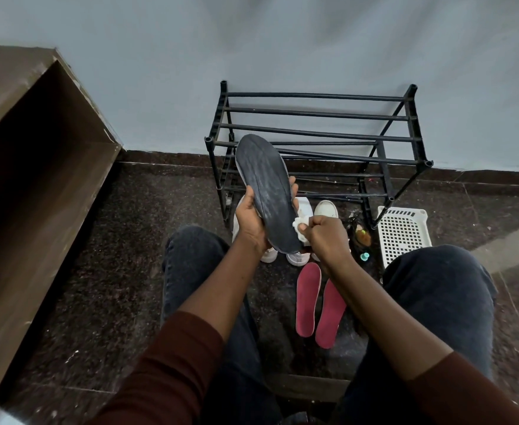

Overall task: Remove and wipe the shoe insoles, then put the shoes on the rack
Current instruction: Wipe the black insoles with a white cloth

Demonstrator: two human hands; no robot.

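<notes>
A seated person's left hand (250,217) grips a dark grey foam insole (267,191) in front of the empty black metal shoe rack (319,130). The right hand (325,234) pinches a white cloth (301,223) against its heel end. Two red insoles (318,305) lie nearer the person; white shoes (325,208) wait below the rack, so wiping seems midway.

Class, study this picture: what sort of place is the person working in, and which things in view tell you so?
Probably a home entryway or hallway corner. A black shoe rack stands against a plain wall, white shoes and red insoles lie on the dark stone floor, and a white plastic basket sits beside the rack.
</notes>
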